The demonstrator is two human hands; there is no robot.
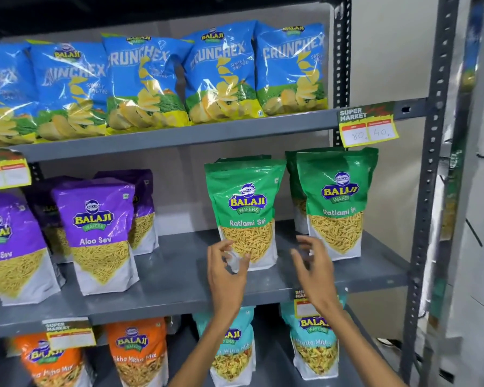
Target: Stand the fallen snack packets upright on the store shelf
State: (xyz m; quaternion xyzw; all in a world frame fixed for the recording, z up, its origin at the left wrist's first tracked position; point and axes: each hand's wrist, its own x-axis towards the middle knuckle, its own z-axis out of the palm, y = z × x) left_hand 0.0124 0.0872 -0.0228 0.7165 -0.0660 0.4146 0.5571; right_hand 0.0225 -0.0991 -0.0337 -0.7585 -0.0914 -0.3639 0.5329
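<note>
At the centre of the frame, a green snack packet (246,210) stands upright on the grey middle shelf (179,277). Both hands hover at its base with fingers spread and holding nothing: the left hand (227,266) brushes its lower left corner, the right hand (315,263) sits between it and a second green packet (337,202).

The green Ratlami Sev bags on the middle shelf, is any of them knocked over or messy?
No, nothing stands out. The green Ratlami Sev packet by the two open hands, left and right, stands upright on the grey metal middle shelf. The green packet to its right stands upright too.
</note>
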